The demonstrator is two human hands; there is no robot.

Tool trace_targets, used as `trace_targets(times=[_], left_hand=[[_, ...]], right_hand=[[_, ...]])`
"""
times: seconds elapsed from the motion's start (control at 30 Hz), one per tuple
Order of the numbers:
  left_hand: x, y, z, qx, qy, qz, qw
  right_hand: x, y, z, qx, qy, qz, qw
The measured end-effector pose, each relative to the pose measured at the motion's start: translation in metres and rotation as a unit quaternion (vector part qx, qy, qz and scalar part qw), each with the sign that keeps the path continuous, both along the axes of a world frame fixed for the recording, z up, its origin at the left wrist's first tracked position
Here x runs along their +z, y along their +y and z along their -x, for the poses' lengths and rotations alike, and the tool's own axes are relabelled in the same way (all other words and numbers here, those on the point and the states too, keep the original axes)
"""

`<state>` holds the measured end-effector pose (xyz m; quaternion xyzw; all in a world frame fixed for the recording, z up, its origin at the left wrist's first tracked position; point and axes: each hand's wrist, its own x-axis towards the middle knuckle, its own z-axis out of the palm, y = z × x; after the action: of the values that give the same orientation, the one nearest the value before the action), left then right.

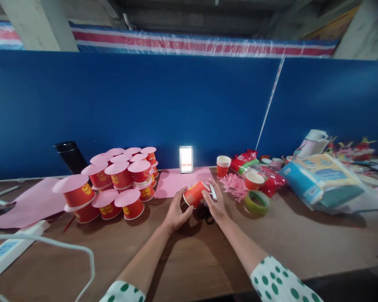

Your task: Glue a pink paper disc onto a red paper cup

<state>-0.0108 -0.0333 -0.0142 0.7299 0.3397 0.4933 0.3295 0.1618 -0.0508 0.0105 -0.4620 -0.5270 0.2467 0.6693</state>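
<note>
Two dotted sleeves point(280, 280) at frame bottom, left hand point(178, 213) and right hand point(217, 205), fingers gripping one red cup point(193, 195), yellow lettering point(199, 187) illegible

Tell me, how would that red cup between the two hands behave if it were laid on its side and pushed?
The red cup would probably roll along a curve, since its round body looks tapered. It seems light and easily dented: similar cups nest closely in the stack, suggesting thin walls.
</note>
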Motion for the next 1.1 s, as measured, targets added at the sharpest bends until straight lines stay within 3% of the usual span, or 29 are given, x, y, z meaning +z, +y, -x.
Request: trace_targets(times=[0.3, 0.53, 0.77, 0.97, 1.1], left_hand=[[0.007, -0.001, 0.003, -0.006, 0.015, 0.014, 1.0], [0.013, -0.003, 0.004, -0.044, 0.018, 0.053, 0.997], [0.017, -0.003, 0.003, -0.07, 0.02, 0.089, 0.993], [0.019, 0.002, 0.004, -0.105, -0.072, 0.154, 0.98], [0.024, 0.002, 0.005, -0.096, -0.131, 0.208, 0.964]], right_hand=[[0.0, 0.0, 0.001, 0.029, 0.018, 0.01, 0.999], [0.002, -0.003, -0.003, 0.016, -0.041, -0.009, 0.999], [0.008, -0.006, -0.002, 0.059, -0.033, 0.047, 0.997], [0.008, -0.007, 0.002, 0.079, 0.056, 0.053, 0.994], [0.006, -0.01, 0.005, 0.078, 0.035, 0.055, 0.995]])
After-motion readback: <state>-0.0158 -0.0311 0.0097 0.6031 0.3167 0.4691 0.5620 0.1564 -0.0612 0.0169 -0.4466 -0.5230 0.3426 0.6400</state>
